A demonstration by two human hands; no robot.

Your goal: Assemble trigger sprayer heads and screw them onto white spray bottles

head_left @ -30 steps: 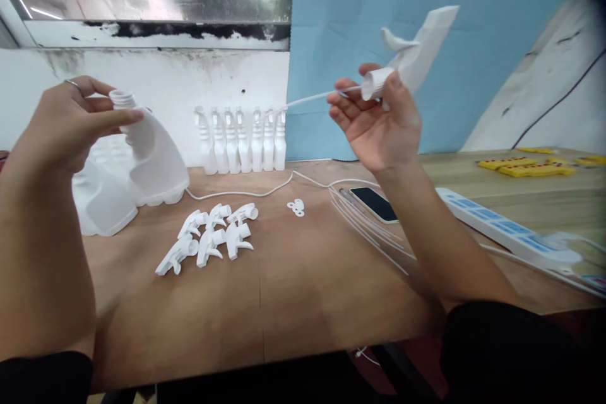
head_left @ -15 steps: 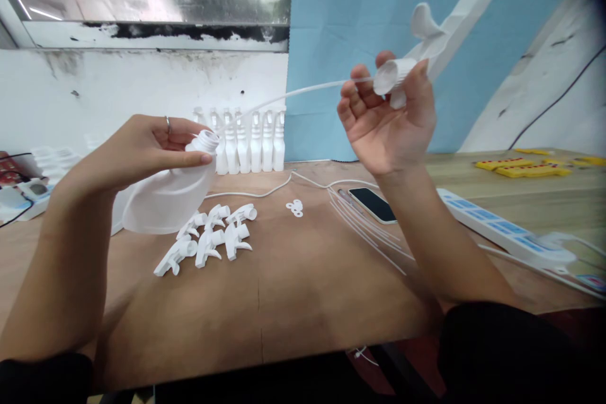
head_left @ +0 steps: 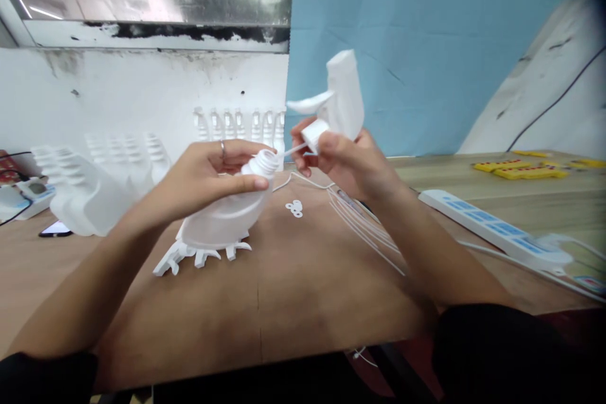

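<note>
My left hand (head_left: pixel 208 170) is closed round the neck of a white plastic bottle (head_left: pixel 227 218), which tilts with its mouth up to the right. My right hand (head_left: pixel 350 161) grips a white trigger spray head (head_left: pixel 345 95) by its collar. From that collar a thin dip tube (head_left: pixel 294 150) runs to the bottle's mouth; how deep its end sits inside is hidden. The collar and the bottle neck are apart. Below the bottle lie several more spray heads (head_left: pixel 173 257), partly covered by it.
Small white rings (head_left: pixel 294 208) and loose tubes (head_left: pixel 360 227) lie mid-table. Bottles without heads (head_left: pixel 89 196) stand at left; bottles with spray heads (head_left: pixel 269 123) line the wall. A power strip (head_left: pixel 497 227) and yellow pieces (head_left: pixel 525 167) lie at right.
My right hand has brought the spray head left and down towards the bottle, turning it more upright. The bottle has moved right and slightly down. Much less of the tube shows now.
</note>
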